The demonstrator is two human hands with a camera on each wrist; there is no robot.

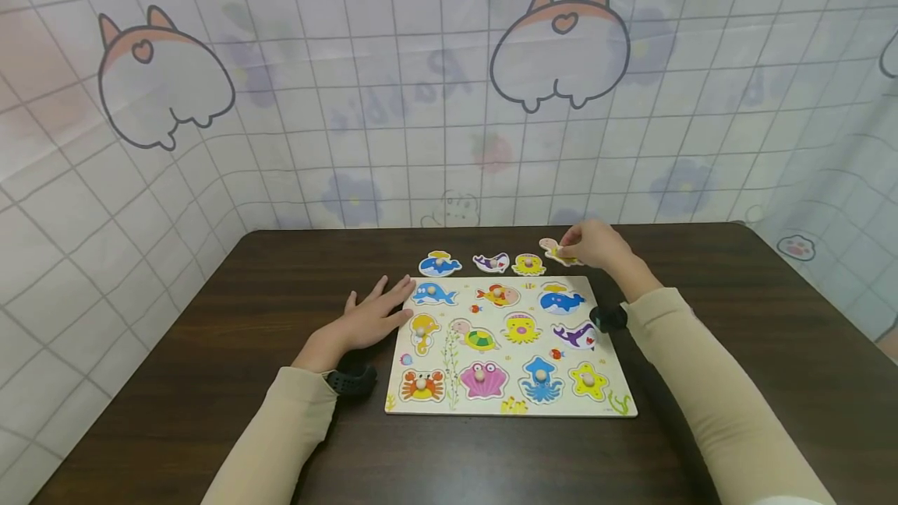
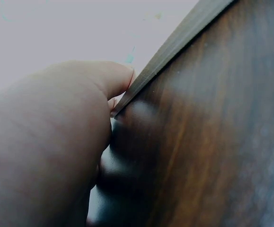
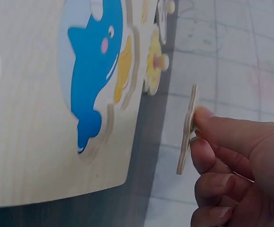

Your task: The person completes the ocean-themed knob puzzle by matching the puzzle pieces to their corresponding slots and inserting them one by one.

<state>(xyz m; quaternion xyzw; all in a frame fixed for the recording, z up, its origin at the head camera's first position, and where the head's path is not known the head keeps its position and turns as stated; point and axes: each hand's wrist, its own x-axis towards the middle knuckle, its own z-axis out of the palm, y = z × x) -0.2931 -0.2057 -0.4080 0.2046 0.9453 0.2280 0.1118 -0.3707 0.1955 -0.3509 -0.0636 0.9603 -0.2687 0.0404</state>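
My right hand [image 1: 596, 246] pinches a turtle puzzle piece [image 1: 552, 250] with thumb and fingertips, behind the far right corner of the board. In the right wrist view this piece [image 3: 188, 135] is seen edge-on, lifted off the table. The wooden puzzle board [image 1: 438, 349] with sea animals lies flat on the table. Against its upper left edge rests my left hand [image 1: 368, 318], fingers spread; in the left wrist view its thumb [image 2: 113, 78] touches the board's side. A blue whale piece [image 1: 440, 264], a purple whale piece [image 1: 491, 263] and a yellow octopus piece [image 1: 529, 265] lie behind the board.
The dark wooden table [image 1: 231, 349] runs out on both sides of the board. Knobbed pieces sit in the board, among them a crab [image 1: 422, 388], a pink shell [image 1: 484, 382] and a yellow starfish [image 1: 588, 384]. A checked curtain [image 1: 393, 154] hangs beyond the table's far edge.
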